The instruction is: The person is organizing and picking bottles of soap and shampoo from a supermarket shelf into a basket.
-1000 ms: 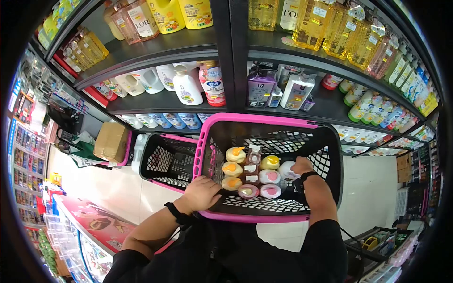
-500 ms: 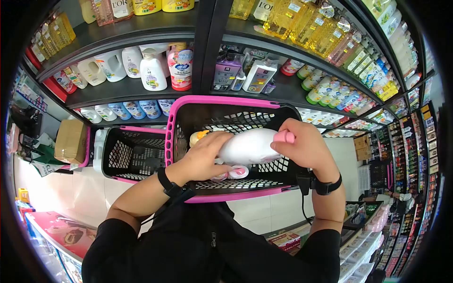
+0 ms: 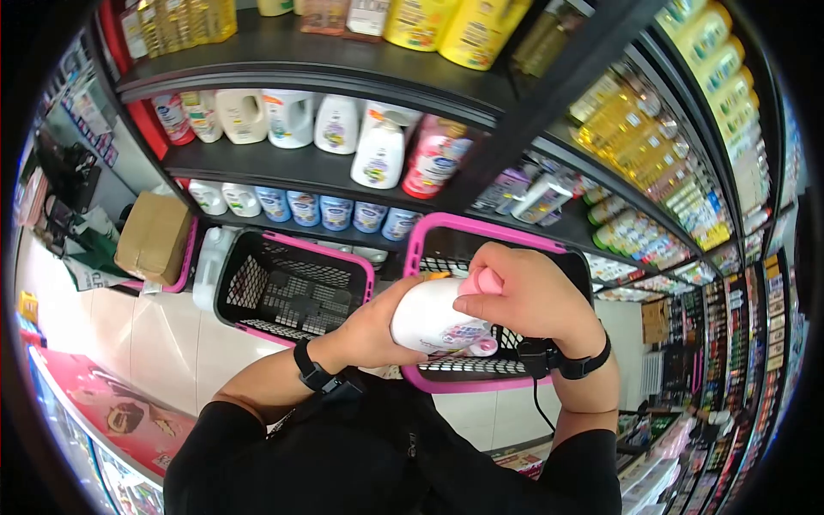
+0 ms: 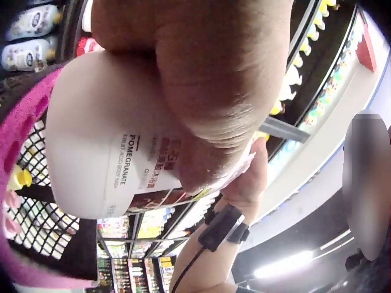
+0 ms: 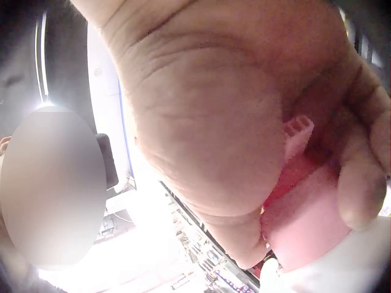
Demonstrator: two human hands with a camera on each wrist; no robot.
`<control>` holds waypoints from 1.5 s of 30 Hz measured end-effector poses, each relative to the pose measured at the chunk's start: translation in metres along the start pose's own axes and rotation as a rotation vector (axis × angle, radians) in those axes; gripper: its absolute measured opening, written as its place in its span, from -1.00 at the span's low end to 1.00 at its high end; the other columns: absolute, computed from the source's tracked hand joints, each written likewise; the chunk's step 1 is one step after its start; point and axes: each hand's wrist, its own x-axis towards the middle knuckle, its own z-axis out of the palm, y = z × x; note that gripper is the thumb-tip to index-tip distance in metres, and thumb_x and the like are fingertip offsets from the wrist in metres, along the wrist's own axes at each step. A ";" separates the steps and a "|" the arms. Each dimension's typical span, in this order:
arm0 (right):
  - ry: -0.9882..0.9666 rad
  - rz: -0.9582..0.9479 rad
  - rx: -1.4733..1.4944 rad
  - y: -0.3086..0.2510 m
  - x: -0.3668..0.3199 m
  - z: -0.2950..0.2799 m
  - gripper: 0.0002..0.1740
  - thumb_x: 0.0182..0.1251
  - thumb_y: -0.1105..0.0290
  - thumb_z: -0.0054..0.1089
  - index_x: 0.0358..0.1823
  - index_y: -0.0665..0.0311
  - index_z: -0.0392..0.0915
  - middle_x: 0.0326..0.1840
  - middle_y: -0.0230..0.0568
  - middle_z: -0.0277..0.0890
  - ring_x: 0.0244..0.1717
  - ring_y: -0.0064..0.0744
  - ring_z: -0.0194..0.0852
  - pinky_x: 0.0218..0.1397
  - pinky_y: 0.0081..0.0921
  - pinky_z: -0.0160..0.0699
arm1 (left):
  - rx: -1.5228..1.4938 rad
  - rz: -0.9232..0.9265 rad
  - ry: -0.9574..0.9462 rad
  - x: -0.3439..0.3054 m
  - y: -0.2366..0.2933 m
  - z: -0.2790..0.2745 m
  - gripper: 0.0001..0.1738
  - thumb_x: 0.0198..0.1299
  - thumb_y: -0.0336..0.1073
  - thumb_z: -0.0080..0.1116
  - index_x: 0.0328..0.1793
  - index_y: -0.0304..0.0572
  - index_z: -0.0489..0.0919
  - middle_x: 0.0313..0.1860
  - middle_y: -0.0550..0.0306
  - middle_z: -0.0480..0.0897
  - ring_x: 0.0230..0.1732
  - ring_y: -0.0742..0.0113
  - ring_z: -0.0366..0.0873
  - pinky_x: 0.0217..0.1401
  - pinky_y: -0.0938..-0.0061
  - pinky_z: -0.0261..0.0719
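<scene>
Both of my hands hold a white body wash bottle point(image 3: 421, 319) tilted on its side above a black basket with a pink rim point(image 3: 468, 386). My left hand point(image 3: 365, 330) grips the bottle around its lower body. At the other end, my right hand point(image 3: 545, 296) grips the pink pump cap point(image 3: 483, 281), thumb on its near side. "POMEGRANATE" is printed on the bottle point(image 4: 91, 134) in the left wrist view. The right wrist view shows the pink cap point(image 5: 305, 223) under the curled fingers. Below, a pink-topped bottle point(image 3: 485, 347) stands in the basket; others are mostly hidden.
A second black basket point(image 3: 296, 287) sits on the floor to the left, beside a white jug point(image 3: 209, 270) and a cardboard box point(image 3: 154, 236). Shelves point(image 3: 283, 163) of bottles run along the front and right. A pink display counter point(image 3: 112, 403) stands at the lower left.
My right hand has lifted the white bottle from the basket by its top. My left hand has left the rim and now holds its body; the bottle is raised and tilted toward me.
</scene>
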 end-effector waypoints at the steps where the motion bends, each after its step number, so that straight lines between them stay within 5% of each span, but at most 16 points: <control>1: -0.007 -0.019 0.041 -0.009 0.011 0.004 -0.53 0.15 0.03 0.44 -0.20 0.29 0.57 -0.32 0.00 0.62 -0.23 0.07 0.65 -0.19 -0.17 0.57 | -0.060 0.025 0.019 -0.005 -0.005 -0.014 0.20 -0.26 -0.33 0.63 0.57 -0.26 0.18 0.30 -0.13 0.52 0.36 0.02 0.50 0.41 0.23 0.46; 5: -0.093 -0.145 0.032 -0.030 0.066 0.021 -0.52 0.18 0.08 0.43 -0.06 0.28 0.54 -0.20 0.03 0.62 -0.17 0.06 0.66 -0.15 -0.19 0.58 | -0.249 -0.018 0.030 -0.024 -0.034 -0.060 0.19 -0.23 -0.40 0.59 0.59 -0.25 0.14 0.34 -0.07 0.47 0.42 0.13 0.41 0.46 0.27 0.38; 8: -0.145 -0.150 -0.021 -0.048 0.099 0.034 -0.49 0.20 0.21 0.42 0.11 0.29 0.52 -0.13 -0.01 0.65 -0.10 -0.07 0.67 -0.02 -0.30 0.60 | -0.050 0.017 0.058 -0.028 -0.042 -0.097 0.18 -0.21 -0.41 0.58 0.59 -0.26 0.13 0.33 -0.07 0.47 0.40 0.14 0.43 0.46 0.28 0.39; 13: 0.078 -0.281 0.372 -0.020 0.158 0.090 -0.08 0.15 0.39 0.50 0.51 0.33 0.17 0.32 0.10 0.48 0.28 -0.11 0.55 0.26 -0.24 0.57 | -0.019 -0.018 0.201 -0.016 -0.077 -0.154 0.17 -0.24 -0.45 0.56 0.56 -0.27 0.13 0.32 -0.01 0.46 0.38 0.21 0.42 0.46 0.26 0.38; 17: 0.073 -0.133 0.925 -0.001 0.199 0.128 -0.07 0.23 0.44 0.47 0.56 0.30 0.09 0.42 -0.04 0.37 0.38 -0.16 0.40 0.38 -0.17 0.46 | 0.083 0.046 0.241 0.004 -0.082 -0.194 0.14 -0.24 -0.35 0.61 0.52 -0.29 0.19 0.29 -0.10 0.51 0.35 0.11 0.48 0.44 0.28 0.43; 20: -0.042 -0.052 0.925 0.000 0.212 0.142 -0.04 0.20 0.39 0.50 0.56 0.33 0.11 0.39 -0.06 0.40 0.43 -0.20 0.35 0.43 -0.26 0.41 | 0.348 0.125 0.263 0.018 -0.091 -0.214 0.10 -0.27 -0.32 0.63 0.47 -0.28 0.27 0.28 -0.21 0.52 0.32 -0.13 0.51 0.38 0.17 0.48; 26: 0.222 -0.149 0.702 0.014 0.226 0.182 0.05 0.18 0.41 0.52 0.61 0.30 0.01 0.44 -0.11 0.32 0.37 -0.31 0.37 0.46 -0.30 0.36 | 0.699 0.416 0.218 0.048 -0.119 -0.235 0.04 -0.31 -0.31 0.65 0.40 -0.33 0.36 0.27 -0.29 0.52 0.29 -0.26 0.51 0.35 0.11 0.51; 29: 0.306 -0.103 0.595 0.012 0.240 0.186 0.02 0.16 0.38 0.53 0.58 0.34 0.08 0.45 -0.02 0.31 0.40 -0.24 0.36 0.46 -0.29 0.36 | 0.731 0.412 0.237 0.065 -0.128 -0.244 0.03 -0.29 -0.30 0.65 0.40 -0.32 0.36 0.29 -0.29 0.52 0.29 -0.25 0.52 0.35 0.11 0.51; 33: 0.470 -0.243 0.406 0.018 0.281 0.185 -0.01 0.04 0.28 0.57 0.49 0.34 0.21 0.46 0.14 0.20 0.43 0.19 0.23 0.49 -0.17 0.31 | 0.757 0.379 0.287 0.088 -0.142 -0.262 0.02 -0.24 -0.29 0.66 0.41 -0.32 0.34 0.28 -0.29 0.52 0.30 -0.23 0.51 0.36 0.12 0.51; 41: 0.469 -0.234 0.496 0.012 0.349 0.183 -0.13 0.02 0.23 0.55 0.37 0.29 0.34 0.23 0.26 0.42 0.35 0.26 0.31 0.43 -0.09 0.38 | 0.525 0.115 0.270 0.112 -0.170 -0.294 0.10 -0.24 -0.35 0.66 0.48 -0.27 0.25 0.29 -0.22 0.53 0.32 -0.15 0.51 0.35 0.16 0.51; 45: 0.446 -0.110 0.383 0.020 0.376 0.184 -0.15 0.08 0.19 0.53 0.37 0.31 0.32 0.29 0.29 0.36 0.29 0.29 0.40 0.36 -0.06 0.44 | 0.407 0.030 0.259 0.123 -0.161 -0.301 0.08 -0.24 -0.46 0.63 0.48 -0.17 0.25 0.24 -0.14 0.56 0.28 -0.02 0.54 0.32 0.23 0.53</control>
